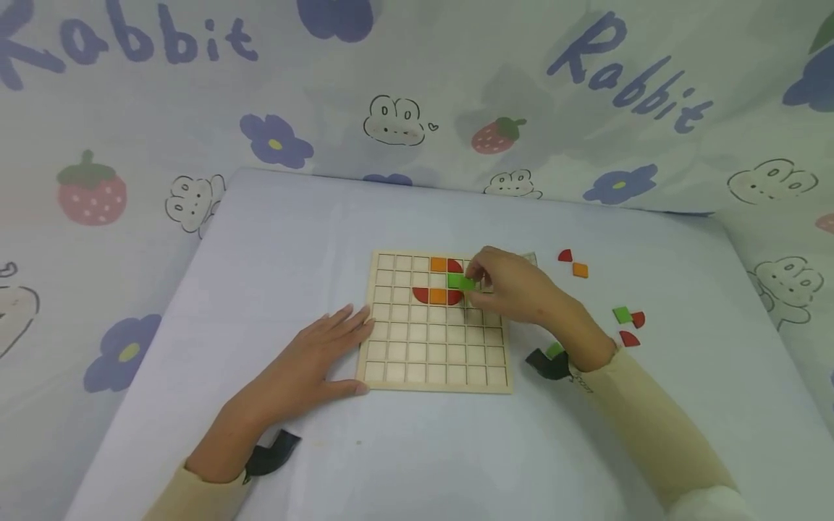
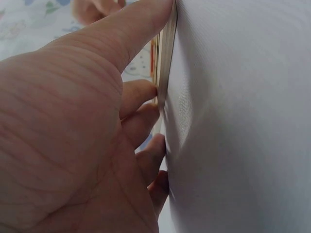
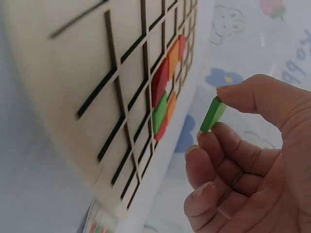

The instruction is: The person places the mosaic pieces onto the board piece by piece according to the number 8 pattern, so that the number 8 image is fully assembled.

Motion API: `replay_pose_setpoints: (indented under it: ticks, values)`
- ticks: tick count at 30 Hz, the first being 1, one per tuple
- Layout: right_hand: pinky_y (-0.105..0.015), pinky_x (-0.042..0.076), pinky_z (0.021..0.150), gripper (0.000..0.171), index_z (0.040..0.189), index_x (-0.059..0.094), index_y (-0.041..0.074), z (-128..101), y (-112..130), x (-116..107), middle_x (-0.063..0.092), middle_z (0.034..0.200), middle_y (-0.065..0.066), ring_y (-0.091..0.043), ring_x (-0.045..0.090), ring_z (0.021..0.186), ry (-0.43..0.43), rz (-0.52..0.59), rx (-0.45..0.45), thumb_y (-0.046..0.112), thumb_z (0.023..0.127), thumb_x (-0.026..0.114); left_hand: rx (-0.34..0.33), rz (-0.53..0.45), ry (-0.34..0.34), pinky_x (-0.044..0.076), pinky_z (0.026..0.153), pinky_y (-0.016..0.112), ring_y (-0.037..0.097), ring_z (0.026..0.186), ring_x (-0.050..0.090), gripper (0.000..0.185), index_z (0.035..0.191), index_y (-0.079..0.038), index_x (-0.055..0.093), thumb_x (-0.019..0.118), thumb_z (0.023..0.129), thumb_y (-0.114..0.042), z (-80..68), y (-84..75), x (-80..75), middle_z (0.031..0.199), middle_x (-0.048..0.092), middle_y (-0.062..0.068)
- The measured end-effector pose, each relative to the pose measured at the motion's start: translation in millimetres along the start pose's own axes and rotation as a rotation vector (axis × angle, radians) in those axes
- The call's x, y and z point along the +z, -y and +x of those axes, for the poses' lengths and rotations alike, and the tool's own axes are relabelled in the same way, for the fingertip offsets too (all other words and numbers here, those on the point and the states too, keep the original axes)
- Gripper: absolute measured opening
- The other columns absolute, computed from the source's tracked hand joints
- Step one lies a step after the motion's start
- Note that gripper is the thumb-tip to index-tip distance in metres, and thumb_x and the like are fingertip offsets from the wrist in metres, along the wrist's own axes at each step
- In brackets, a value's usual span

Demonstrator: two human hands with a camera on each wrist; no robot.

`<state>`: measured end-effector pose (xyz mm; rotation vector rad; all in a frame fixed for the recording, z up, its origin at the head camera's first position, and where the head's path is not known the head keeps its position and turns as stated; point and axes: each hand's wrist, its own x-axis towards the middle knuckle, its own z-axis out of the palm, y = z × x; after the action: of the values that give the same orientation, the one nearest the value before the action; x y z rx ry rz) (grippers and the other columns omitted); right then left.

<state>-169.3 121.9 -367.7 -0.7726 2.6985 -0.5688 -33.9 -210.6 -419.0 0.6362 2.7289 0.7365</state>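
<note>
a green square tile (image 1: 466, 284) is pinched between thumb and fingertips of the right hand (image 1: 515, 289), held just above the upper right part of the wooden grid board (image 1: 435, 362); the right wrist view shows the green square tile (image 3: 213, 114) edge-on, clear of the board's surface and not yet seated in a cell. already set in the grid are another green tile (image 1: 455, 279), orange squares (image 1: 438, 265) and red quarter-round pieces (image 1: 420, 295), clustered in the upper middle rows. the step in hand appears to be the placing of a tile into the cell beside the set green one; the next move would call for squaring the tile to the cell walls and lowering it flat, since a tilted corner could catch on the ridges. the left hand (image 1: 313, 362) lies spread and flat, fingers straight, its fingertips touching the board's left edge (image 2: 167, 58) and holding nothing. open cells fill the lower rows and the left and right columns, so there is room around the cluster. loose pieces (image 1: 625, 318) lie on the tabletop (image 1: 293, 231) to the right of the board, well apart from it, with two more (image 1: 573, 264) near its far right corner. the board sits well inside the tabletop's edges, and a printed cloth (image 1: 130, 108) hangs behind.
</note>
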Motion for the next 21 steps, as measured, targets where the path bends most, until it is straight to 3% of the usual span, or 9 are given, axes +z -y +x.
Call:
replay_pose_setpoints:
  ticks: [7,14,21]
  values:
    - [-0.035,0.055,0.089,0.028,0.114,0.068,0.007,44.2,18.5,11.5,0.065,0.108,0.0,-0.018,0.059,0.096,0.065,-0.062,-0.15,0.027,0.095,0.073,0.012,0.001,0.008,0.011,0.129,0.052,0.022,0.161,0.01,0.096,0.165,-0.018,0.035,0.083,0.088,-0.047,-0.1,3.7,2.5,0.173,0.019,-0.006]
    - [-0.034,0.052,0.082,0.024,0.112,0.069,0.007,66.2,28.2,17.0,0.062,0.105,0.0,-0.018,0.056,0.095,0.122,-0.106,-0.17,0.024,0.095,0.07,0.015,0.001,0.001,0.011,0.129,0.051,0.022,0.16,0.011,0.095,0.165,-0.018,0.035,0.083,0.088,-0.048,-0.8,2.8,1.7,0.173,0.02,-0.005]
    - [-0.033,0.05,0.078,0.017,0.102,0.073,0.011,72.8,31.5,22.1,0.062,0.097,0.0,-0.018,0.054,0.092,0.142,-0.111,-0.174,0.028,0.099,0.072,0.024,0.002,-0.013,0.013,0.128,0.053,0.025,0.16,0.013,0.095,0.164,-0.016,0.036,0.083,0.088,-0.047,-2.3,3.4,0.0,0.172,0.022,-0.004]
